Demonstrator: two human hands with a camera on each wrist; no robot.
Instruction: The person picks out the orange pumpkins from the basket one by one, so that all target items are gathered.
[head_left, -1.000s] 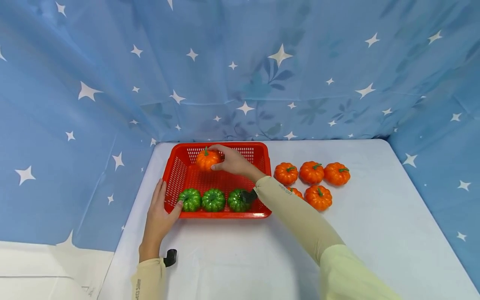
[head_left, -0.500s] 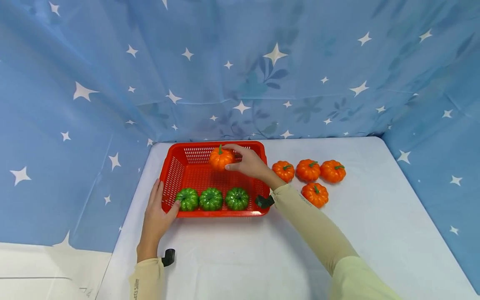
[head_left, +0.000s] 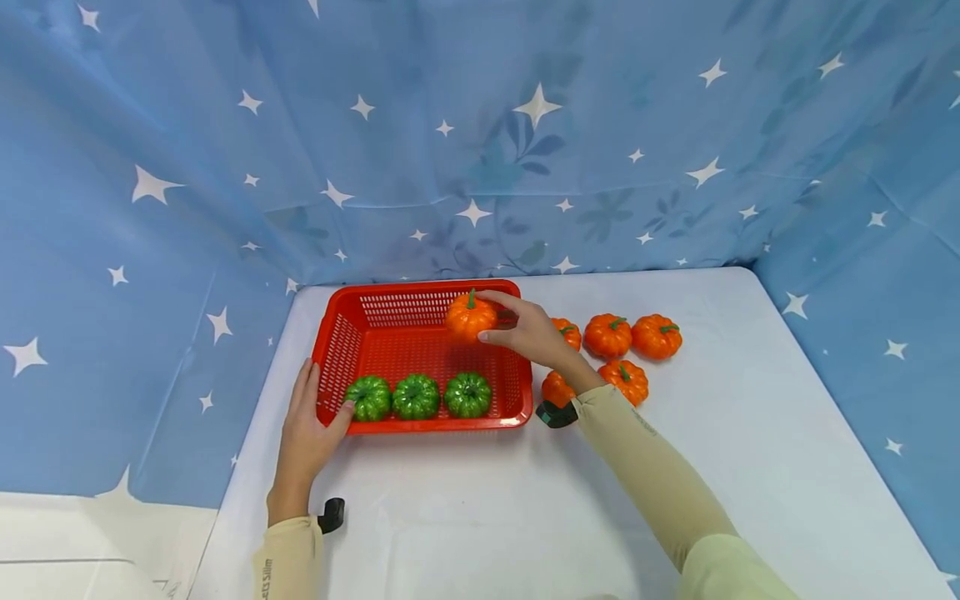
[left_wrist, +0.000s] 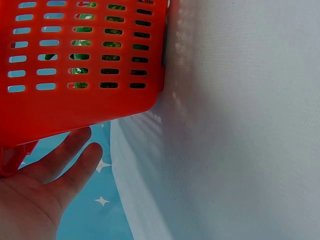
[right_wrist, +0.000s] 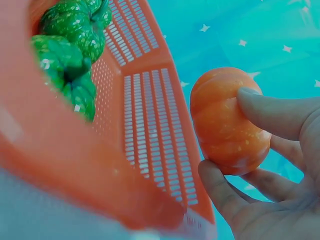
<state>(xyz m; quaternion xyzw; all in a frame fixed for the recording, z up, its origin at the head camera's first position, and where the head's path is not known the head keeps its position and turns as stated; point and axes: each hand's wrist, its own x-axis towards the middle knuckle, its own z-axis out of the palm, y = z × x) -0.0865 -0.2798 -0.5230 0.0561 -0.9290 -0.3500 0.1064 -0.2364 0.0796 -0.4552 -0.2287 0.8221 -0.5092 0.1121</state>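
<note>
My right hand (head_left: 525, 329) grips an orange toy pumpkin (head_left: 470, 317) with fingers and thumb, holding it over the far right corner of the red plastic basket (head_left: 339, 350). The right wrist view shows the orange pumpkin (right_wrist: 227, 122) pinched in my fingers (right_wrist: 272, 115) above the basket wall (right_wrist: 155, 135). Three green pumpkins (head_left: 416, 397) sit in a row along the basket's near side. My left hand (head_left: 307, 429) holds the basket's near left corner, thumb on the rim; in the left wrist view its fingers (left_wrist: 65, 165) lie against the basket (left_wrist: 75, 65).
Several more orange pumpkins (head_left: 632, 337) lie on the white table (head_left: 465, 508) to the right of the basket, partly behind my right forearm. Blue star-patterned cloth (head_left: 480, 142) hangs behind and at both sides. The table's left edge runs beside my left hand.
My right hand has carried the orange pumpkin to the right, from the basket's far middle to its far right corner. The left hand has stayed on the basket.
</note>
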